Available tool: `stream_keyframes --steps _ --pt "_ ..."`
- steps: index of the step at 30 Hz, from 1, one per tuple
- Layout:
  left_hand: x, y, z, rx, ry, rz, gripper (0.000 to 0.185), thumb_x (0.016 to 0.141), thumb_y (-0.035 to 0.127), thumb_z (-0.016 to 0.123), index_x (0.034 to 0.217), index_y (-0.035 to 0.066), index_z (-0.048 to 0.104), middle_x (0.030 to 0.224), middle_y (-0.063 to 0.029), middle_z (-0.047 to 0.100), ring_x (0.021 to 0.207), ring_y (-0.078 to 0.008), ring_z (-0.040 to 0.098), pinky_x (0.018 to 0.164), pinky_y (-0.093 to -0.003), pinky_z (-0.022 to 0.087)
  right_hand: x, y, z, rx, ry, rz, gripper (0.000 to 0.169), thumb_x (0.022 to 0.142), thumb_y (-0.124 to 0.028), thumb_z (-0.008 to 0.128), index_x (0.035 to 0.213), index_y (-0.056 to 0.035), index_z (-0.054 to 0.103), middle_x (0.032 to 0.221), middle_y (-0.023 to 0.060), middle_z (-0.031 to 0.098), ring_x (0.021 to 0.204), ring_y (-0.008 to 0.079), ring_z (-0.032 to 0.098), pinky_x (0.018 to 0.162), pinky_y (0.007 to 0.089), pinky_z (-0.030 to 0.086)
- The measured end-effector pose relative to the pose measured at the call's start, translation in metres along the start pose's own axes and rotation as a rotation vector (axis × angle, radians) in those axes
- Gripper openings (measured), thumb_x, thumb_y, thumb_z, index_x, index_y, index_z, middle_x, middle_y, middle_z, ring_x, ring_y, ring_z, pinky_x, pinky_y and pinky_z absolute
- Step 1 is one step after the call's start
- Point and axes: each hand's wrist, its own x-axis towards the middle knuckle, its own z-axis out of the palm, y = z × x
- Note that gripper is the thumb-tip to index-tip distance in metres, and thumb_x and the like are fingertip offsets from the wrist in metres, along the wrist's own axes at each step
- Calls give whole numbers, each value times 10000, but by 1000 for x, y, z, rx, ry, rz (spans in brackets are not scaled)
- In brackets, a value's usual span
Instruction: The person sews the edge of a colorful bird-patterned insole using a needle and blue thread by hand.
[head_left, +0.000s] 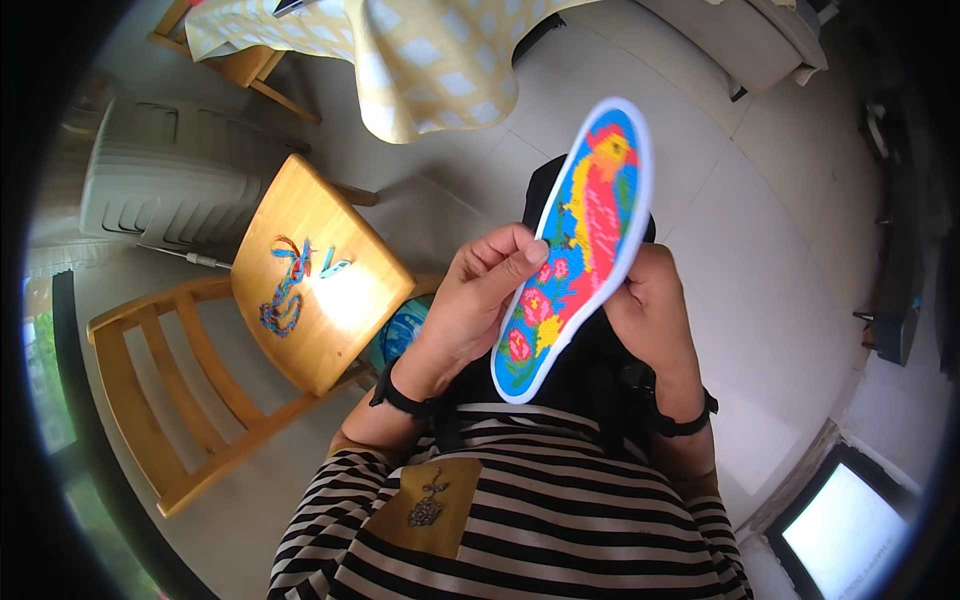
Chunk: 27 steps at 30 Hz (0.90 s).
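An embroidered shoe insole (592, 225) with a white rim is held up over my lap. Its blue face bears a red and yellow bird with pink flowers and green leaves. My left hand (487, 292) pinches its left edge, the thumb on the patterned face. Behind the right edge is my right hand (652, 300), its fingertips hidden by the insole. On the wooden chair's seat (300, 187) to the left lie a braided bundle of multicoloured thread (281, 307) and a small teal and white tool (334, 268), its kind unclear.
Stacked grey plastic stools (165, 172) stand beyond the wooden chair. A table with a yellow and white checked cloth (427, 67) is ahead, another wooden chair (251, 67) beside it. A grey sofa (757, 45) is at the upper right, a lit panel (844, 532) at the lower right.
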Motion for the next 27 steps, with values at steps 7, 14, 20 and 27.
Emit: stream_keyframes --steps 7,14,20,27 --pt "2 -9 3 158 73 95 173 925 149 573 823 10 586 780 -42 662 674 -41 593 623 -192 494 -4 17 4 -17 34 -41 260 809 67 544 1068 41 550 971 164 642 877 285 635 773 313 504" --pt "5 -12 -4 334 183 239 183 922 142 582 817 -9 578 755 -21 646 655 -26 554 601 -183 459 0 29 7 -258 475 -203 307 829 90 519 1125 13 502 1068 150 570 929 260 580 814 312 477" --pt "3 -13 3 406 167 301 129 915 105 585 926 -19 616 768 -2 632 652 -13 524 577 -172 428 -1 19 18 -697 346 -579 249 700 52 646 945 20 618 964 122 565 916 281 539 767 356 481" --pt "2 -12 -1 545 145 221 138 916 100 580 942 -28 623 738 18 612 600 2 466 522 -162 365 11 22 20 -607 274 -598 188 740 67 614 921 21 589 922 134 568 860 261 557 738 342 491"
